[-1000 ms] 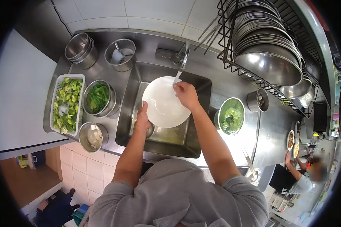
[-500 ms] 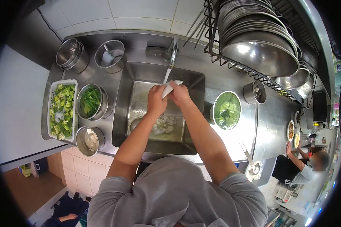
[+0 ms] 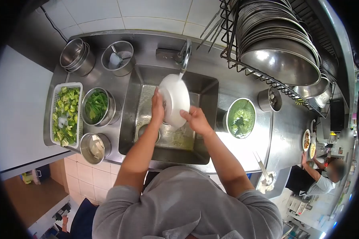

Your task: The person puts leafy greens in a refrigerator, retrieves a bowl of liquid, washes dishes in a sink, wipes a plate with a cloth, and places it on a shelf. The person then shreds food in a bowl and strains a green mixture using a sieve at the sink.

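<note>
Over the sink a white bowl is tilted on its side under the tap, and the water stream meets its upper edge. My left hand is against the underside of the bowl, by its foot ring, with the fingers partly hidden. On the other side my right hand grips the lower rim, thumb on the white surface. Both hands are above the sink basin, where a round metal vessel shows partly behind my left wrist.
Left of the sink stand a basket of cut green vegetables, a pot of leafy greens and several metal pots. To the right is a bowl of green pieces. A rack of metal bowls overhangs the counter; a co-worker is at far right.
The white bowl has turned from nearly edge-on to a broad view and come lower, toward me. My hands have moved apart around it. White bits or foam seen in the basin no longer show.
</note>
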Demonstrator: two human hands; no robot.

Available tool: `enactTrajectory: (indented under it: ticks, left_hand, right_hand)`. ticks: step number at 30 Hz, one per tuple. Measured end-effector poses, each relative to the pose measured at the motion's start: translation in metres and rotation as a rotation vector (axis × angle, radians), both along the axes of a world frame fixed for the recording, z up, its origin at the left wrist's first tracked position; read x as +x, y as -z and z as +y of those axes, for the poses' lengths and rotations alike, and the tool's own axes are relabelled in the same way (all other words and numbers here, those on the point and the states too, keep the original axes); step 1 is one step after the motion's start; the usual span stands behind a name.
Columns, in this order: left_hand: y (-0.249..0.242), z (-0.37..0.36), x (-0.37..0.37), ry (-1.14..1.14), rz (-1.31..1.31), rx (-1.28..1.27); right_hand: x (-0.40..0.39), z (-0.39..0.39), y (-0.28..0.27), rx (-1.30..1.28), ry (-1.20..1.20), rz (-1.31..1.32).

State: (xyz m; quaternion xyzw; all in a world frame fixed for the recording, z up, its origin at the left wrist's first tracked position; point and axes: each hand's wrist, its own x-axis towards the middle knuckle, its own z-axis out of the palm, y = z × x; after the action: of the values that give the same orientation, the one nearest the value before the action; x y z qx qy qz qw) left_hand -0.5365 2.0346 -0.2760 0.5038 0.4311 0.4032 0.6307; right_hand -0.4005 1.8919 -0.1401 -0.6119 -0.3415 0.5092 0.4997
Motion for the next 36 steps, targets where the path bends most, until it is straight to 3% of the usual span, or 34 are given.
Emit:
enactTrajectory:
  ticks: [1, 2, 3, 4, 5, 7, 11, 13, 15, 17, 20, 26, 27, 28, 30, 33, 35, 36]
  left_hand:
    - [0.003, 0.013, 0.008, 0.110, -0.287, -0.373]
    - [-0.006, 0.025, 0.013, 0.109, -0.296, -0.376]
    - [-0.025, 0.035, 0.015, 0.163, -0.366, -0.567]
    - [-0.045, 0.044, 0.016, 0.223, -0.431, -0.759]
    - [-0.058, 0.053, 0.012, 0.356, -0.490, -0.792]
    - [-0.060, 0.066, -0.002, 0.420, -0.529, -0.812]
    - [-0.035, 0.069, -0.030, 0.344, -0.359, -0.793]
    - [-0.045, 0.053, -0.031, 0.339, -0.394, -0.789]
    - [-0.052, 0.030, -0.027, 0.157, -0.434, -0.719]
    - [-0.050, 0.009, -0.023, 0.244, -0.517, -0.730]
    - [-0.037, -0.011, -0.007, 0.155, -0.532, -0.687]
    - [-0.038, 0.017, -0.039, 0.061, -0.622, -0.561]
    - [-0.044, 0.014, -0.040, 0.056, -0.620, -0.561]
    - [-0.048, 0.008, -0.042, 0.019, -0.550, -0.512]
    - [-0.057, -0.008, -0.035, -0.067, -0.398, -0.430]
    - [-0.057, -0.020, -0.028, 0.018, -0.404, -0.403]
    - [-0.047, -0.017, -0.034, 0.010, -0.369, -0.447]
    - [-0.030, -0.011, -0.041, -0.020, -0.405, -0.489]
  right_hand:
    - [-0.002, -0.005, -0.005, -0.005, -0.005, -0.010]
    - [-0.006, -0.009, -0.017, -0.111, -0.141, -0.310]
    - [-0.008, -0.012, -0.026, -0.217, -0.273, -0.608]
    - [-0.009, -0.015, -0.029, -0.126, -0.374, -0.739]
    - [-0.008, -0.020, -0.019, -0.129, -0.365, -0.741]
    - [-0.005, -0.028, 0.012, 0.038, -0.433, -1.037]
    - [0.019, -0.032, 0.030, 0.151, -0.491, -1.034]
    - [0.029, -0.024, 0.051, 0.082, -0.483, -0.877]
    - [0.026, 0.000, 0.067, -0.043, -0.446, -0.941]
    - [0.011, 0.034, 0.069, -0.150, -0.145, -1.221]
    - [-0.023, 0.076, 0.073, -0.058, 0.025, -1.093]
    - [-0.016, 0.031, 0.108, 0.210, -0.493, -1.041]
    - [-0.007, 0.023, 0.103, 0.001, -0.449, -1.045]
    - [-0.002, 0.024, 0.098, -0.047, -0.398, -1.028]
    - [-0.003, 0.034, 0.088, -0.094, -0.338, -1.002]
    - [-0.022, 0.063, 0.078, -0.128, -0.163, -1.108]
    - [-0.042, 0.054, 0.083, 0.261, -0.234, -0.949]
    - [-0.049, 0.043, 0.083, 0.296, -0.303, -0.793]
